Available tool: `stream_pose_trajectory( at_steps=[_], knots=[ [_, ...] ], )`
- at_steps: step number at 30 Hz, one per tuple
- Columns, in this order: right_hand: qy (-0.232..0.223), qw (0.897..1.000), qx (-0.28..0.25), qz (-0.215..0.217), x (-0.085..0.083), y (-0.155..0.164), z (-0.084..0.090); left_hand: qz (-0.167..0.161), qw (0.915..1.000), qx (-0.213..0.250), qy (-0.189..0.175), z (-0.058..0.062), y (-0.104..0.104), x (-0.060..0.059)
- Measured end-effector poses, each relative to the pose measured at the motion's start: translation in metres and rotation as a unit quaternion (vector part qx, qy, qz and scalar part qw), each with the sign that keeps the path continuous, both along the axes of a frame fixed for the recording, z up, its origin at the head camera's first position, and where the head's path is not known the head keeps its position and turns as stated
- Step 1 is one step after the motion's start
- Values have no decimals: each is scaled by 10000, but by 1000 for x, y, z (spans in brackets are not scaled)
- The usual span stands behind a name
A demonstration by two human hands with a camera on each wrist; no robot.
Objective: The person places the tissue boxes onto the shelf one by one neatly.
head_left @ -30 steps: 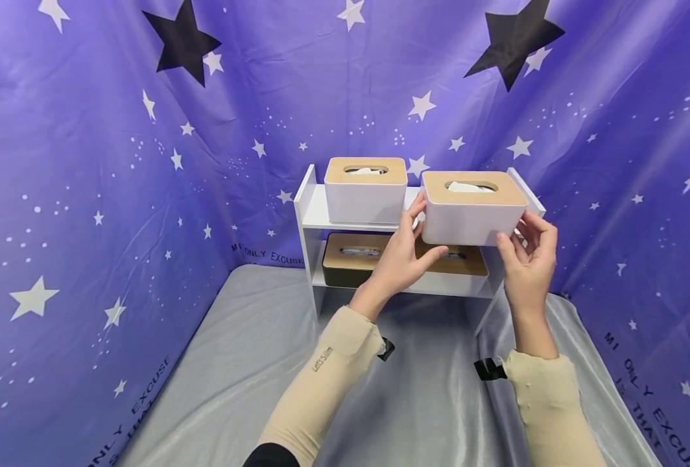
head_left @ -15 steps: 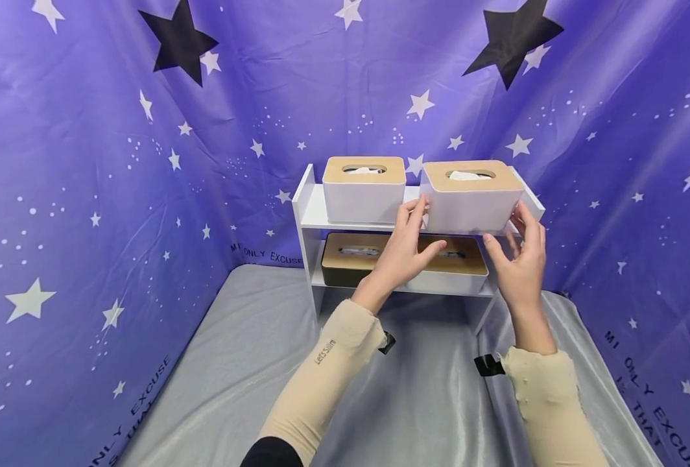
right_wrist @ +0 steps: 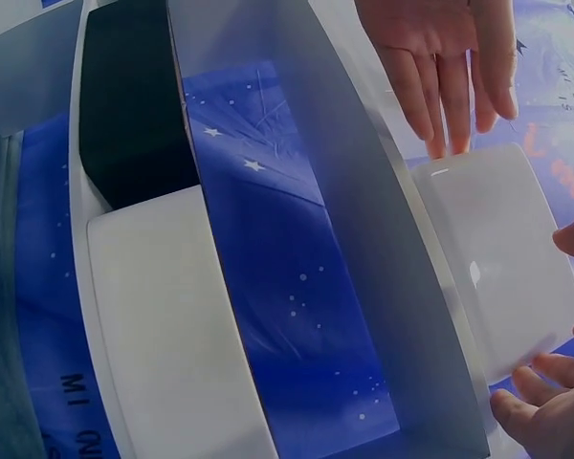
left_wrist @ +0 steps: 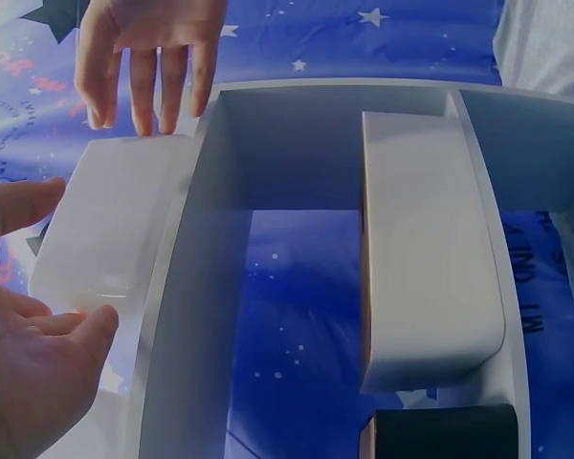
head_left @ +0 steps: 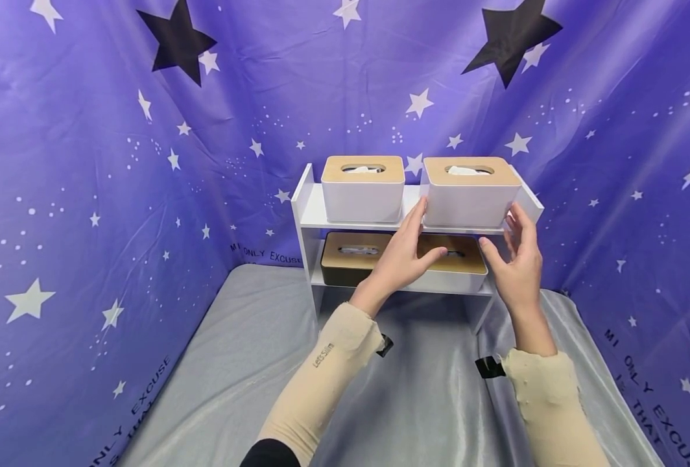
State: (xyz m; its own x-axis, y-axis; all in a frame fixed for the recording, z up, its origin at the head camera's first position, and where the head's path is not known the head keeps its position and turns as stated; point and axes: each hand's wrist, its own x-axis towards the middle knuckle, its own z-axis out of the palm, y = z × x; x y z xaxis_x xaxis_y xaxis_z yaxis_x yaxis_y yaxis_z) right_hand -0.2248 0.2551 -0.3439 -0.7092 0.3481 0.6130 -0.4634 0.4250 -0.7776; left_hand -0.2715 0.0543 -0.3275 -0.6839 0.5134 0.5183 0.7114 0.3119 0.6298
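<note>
A white tissue box point(head_left: 471, 206) with a wood-look lid stands on the right of the upper board of a white two-tier shelf point(head_left: 306, 256). White tissue shows in its oval slot. My left hand point(head_left: 400, 258) is at its left end, the straight fingertips touching it, the thumb spread away. At the right end is my right hand point(head_left: 519, 264), fingers loosely bent and thumb apart; its fingertips lie at or very near the wall. In the left wrist view the box point(left_wrist: 115, 220) sits between both hands, neither wrapped round it.
Another white tissue box point(head_left: 364, 201) stands to the left on the same board. On the lower board are a dark tissue box point(head_left: 345, 275) and a white one point(head_left: 458, 280), partly behind my left hand. Grey cloth point(head_left: 205, 363) covers the table; a purple star-printed curtain point(head_left: 321, 78) surrounds it.
The right white tissue box has gone back and down from in front of the shelf onto its upper board. My right hand has shifted left and its grip on the box has loosened.
</note>
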Motion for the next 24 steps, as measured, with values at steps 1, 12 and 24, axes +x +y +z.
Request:
stream_pose_trajectory(
  at_steps=[1,12,24],
  knots=[
    [-41,10000,32,-6,1,0,-1,-20,10000,-8,11,-1,-1,0],
    [-308,9994,160,-10,10,4,-22,-198,9996,-79,-171,-17,-14,3],
    [-558,9969,529,-166,22,6,-41,-176,9992,-135,-336,-34,-31,9]
  ],
)
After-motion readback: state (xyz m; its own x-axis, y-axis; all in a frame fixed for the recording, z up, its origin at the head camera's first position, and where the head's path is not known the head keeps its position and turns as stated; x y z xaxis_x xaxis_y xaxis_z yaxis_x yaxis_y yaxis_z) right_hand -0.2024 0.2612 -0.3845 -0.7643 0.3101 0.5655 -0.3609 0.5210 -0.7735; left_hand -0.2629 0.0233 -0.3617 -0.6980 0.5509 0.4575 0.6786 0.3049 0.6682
